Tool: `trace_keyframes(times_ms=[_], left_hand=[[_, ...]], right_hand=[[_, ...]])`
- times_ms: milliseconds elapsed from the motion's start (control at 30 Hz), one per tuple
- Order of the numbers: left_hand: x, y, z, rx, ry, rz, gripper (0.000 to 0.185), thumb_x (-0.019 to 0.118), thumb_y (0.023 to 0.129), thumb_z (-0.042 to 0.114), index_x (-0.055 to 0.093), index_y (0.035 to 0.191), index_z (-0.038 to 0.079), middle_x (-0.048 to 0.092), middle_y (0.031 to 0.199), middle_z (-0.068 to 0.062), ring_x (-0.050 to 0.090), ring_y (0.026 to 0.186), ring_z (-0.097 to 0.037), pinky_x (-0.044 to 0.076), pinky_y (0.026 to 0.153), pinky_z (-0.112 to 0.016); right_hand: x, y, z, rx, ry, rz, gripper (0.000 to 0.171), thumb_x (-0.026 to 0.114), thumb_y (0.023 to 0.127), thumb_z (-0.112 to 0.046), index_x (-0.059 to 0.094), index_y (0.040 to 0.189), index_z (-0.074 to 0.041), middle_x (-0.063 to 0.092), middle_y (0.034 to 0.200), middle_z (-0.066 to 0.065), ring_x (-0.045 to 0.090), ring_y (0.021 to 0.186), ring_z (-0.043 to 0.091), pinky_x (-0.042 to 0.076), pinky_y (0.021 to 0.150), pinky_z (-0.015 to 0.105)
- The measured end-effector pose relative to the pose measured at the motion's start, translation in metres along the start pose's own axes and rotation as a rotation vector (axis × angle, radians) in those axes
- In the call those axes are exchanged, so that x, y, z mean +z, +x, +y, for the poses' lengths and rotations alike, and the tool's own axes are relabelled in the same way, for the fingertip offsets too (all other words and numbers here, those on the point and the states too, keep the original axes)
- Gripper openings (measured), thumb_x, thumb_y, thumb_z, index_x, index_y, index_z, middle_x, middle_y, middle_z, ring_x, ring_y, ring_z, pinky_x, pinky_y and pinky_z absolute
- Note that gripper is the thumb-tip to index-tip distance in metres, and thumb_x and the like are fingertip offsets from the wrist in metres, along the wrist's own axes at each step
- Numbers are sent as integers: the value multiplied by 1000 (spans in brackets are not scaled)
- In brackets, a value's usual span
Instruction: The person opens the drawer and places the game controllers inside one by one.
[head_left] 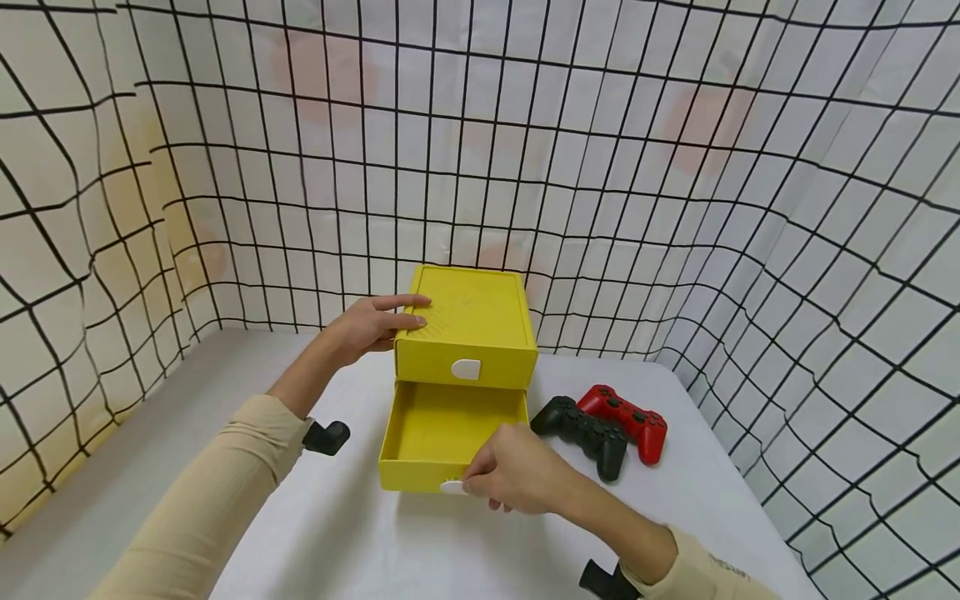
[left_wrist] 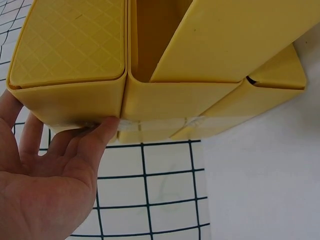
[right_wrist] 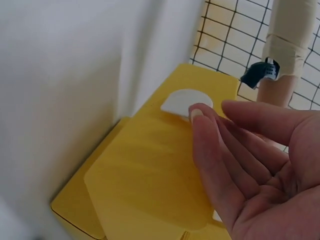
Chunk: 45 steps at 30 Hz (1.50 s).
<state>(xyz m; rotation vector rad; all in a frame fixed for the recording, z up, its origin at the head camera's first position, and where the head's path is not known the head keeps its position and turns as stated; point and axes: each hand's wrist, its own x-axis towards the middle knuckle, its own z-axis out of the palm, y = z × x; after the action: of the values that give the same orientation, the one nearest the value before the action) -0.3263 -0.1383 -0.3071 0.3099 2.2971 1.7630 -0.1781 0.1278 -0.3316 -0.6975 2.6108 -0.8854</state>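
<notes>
A yellow drawer unit stands on the white surface, its lower drawer pulled forward and its upper drawer front flush. My left hand rests at its upper left, two straight fingers over the top edge. In the left wrist view, the left hand lies against the side wall of the unit. At the front of the extended drawer, my right hand pinches a white tab handle. The right wrist view has an index fingertip overlapping the tab's edge, the thumb close by.
Right of the drawer unit lie a black game controller and a red one, touching or overlapping. A black wire grid encloses the back and both sides, with pale cloth behind it.
</notes>
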Motion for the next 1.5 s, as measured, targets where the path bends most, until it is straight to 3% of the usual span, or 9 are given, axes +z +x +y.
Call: trace_keyframes(times_ms=[300,567,733,933,1133,1267,1500], left_hand=[[-1,-1,0,-3,0,2,49,72,95,31,60,142,26,62,138,-8,65,103,-18,50,104,-41],[0,0,-2,-5,2,9,48,73,95,31,61,141,27,64,132,-9,63,93,-16,53,85,-27],[1,0,-2,-13,0,17,47,73,95,30,61,141,26,64,132,-8,62,93,-16,53,84,-26],[1,-1,-2,-12,-6,19,47,73,95,30,62,140,27,65,119,-6,57,82,-14,49,76,-24],[1,-1,-2,-6,-4,6,48,73,95,30,61,141,26,63,137,-8,66,100,-17,53,97,-35],[1,-2,0,0,-1,5,48,72,95,30,60,142,26,62,139,-9,66,104,-18,50,104,-41],[1,-1,1,4,4,4,47,72,95,30,61,141,26,64,134,-9,66,95,-16,54,90,-30]], right_hand=[[-12,1,-3,-12,23,-22,24,73,92,-27,78,73,-13,68,61,-2,62,50,15,54,49,30],[-27,2,-2,-4,39,-37,25,72,94,-32,78,78,-13,69,69,1,64,59,18,56,56,32],[-38,5,7,23,66,11,20,72,94,-31,77,84,-15,69,74,2,64,65,19,58,62,33],[-50,7,21,111,76,102,15,75,92,-30,79,95,-15,68,84,1,63,74,19,58,68,32],[-62,3,40,138,94,163,18,75,92,-29,79,103,-15,71,94,1,63,79,19,57,71,31],[-69,0,57,160,89,195,23,75,92,-32,78,107,-15,73,96,0,64,80,20,56,71,31],[-80,-3,93,225,76,257,33,75,92,-35,74,119,-16,74,101,2,67,80,20,58,76,35]])
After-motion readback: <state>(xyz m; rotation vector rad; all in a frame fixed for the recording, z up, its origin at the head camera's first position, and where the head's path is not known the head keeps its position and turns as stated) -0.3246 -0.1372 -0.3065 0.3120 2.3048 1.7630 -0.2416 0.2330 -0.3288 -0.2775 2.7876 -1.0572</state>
